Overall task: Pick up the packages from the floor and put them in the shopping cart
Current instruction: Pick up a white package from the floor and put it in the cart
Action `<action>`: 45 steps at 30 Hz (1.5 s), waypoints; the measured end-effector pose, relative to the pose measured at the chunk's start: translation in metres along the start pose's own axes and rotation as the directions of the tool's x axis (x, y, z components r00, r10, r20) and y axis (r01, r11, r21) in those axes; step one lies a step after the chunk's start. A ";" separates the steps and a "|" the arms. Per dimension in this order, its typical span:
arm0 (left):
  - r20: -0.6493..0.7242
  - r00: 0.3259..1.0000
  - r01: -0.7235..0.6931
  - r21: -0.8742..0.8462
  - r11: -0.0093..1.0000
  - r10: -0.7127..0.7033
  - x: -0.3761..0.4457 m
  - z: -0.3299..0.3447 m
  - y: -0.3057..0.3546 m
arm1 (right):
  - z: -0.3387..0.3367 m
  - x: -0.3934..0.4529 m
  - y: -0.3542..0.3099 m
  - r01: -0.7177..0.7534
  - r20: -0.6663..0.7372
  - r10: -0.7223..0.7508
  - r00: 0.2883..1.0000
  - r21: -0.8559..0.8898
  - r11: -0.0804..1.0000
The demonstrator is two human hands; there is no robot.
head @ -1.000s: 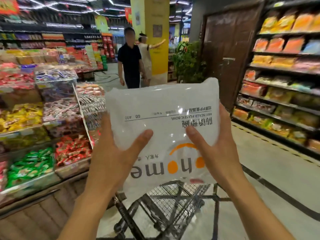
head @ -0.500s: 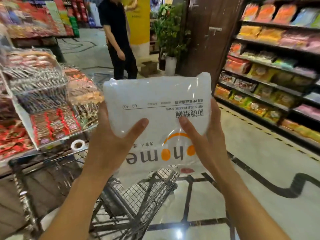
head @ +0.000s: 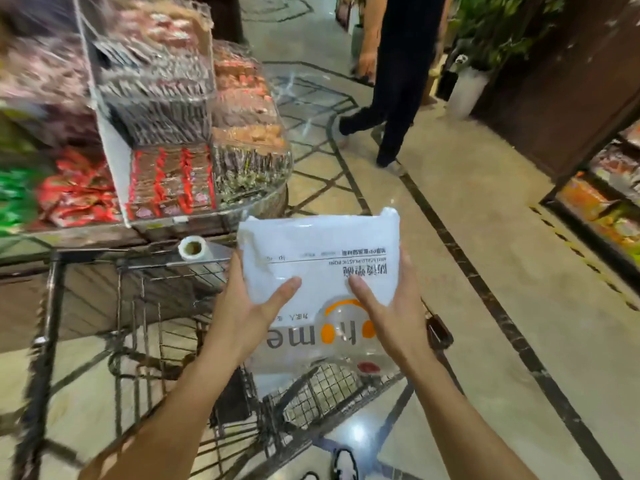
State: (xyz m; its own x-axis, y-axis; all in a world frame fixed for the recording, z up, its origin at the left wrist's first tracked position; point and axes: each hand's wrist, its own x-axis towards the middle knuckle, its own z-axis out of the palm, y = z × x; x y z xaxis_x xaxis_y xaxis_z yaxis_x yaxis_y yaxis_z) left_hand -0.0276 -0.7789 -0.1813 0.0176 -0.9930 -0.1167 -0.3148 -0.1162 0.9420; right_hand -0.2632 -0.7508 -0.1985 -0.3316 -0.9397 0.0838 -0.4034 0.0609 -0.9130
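Observation:
A white plastic package (head: 322, 251) printed with an orange and grey "home" logo is held upside down in front of me. My left hand (head: 242, 313) grips its left edge with the thumb across the front. On the right edge sits my right hand (head: 391, 306), thumb on the print. The package hangs above the wire shopping cart (head: 166, 327), over the cart's right side. Its transparent lower part touches or nearly touches the cart's mesh (head: 329, 389).
A candy display with clear bins (head: 166, 133) stands to the left, right behind the cart. A roll of plastic bags (head: 192, 248) sits at its edge. A person in black (head: 398, 81) walks ahead. Snack shelves (head: 606, 202) line the right; marble floor lies between.
The package and both hands have dropped lower, from chest height down to the cart. My view has tilted down, so more of the cart and floor shows.

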 end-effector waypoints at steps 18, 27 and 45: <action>-0.134 0.789 0.566 -0.219 0.795 -0.599 0.120 0.137 -0.304 | 0.166 0.113 0.299 -0.316 0.484 0.413 0.771 -0.272 0.909; -0.329 0.643 0.707 -0.092 0.701 -0.691 0.149 0.132 -0.392 | 0.257 0.109 0.361 -0.439 0.523 0.529 0.669 -0.297 0.848; -0.161 0.979 0.206 0.730 0.651 -0.129 0.133 0.044 -0.221 | 0.221 0.168 0.191 0.504 0.791 0.188 0.582 -0.532 0.680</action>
State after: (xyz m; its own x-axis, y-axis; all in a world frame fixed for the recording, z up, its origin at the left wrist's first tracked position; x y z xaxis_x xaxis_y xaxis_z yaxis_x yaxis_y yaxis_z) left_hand 0.0030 -0.8841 -0.4188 0.2105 -0.9600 -0.1848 -0.8945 -0.2654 0.3598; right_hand -0.2074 -0.9718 -0.4473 0.4060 -0.8015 -0.4391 -0.8954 -0.2528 -0.3664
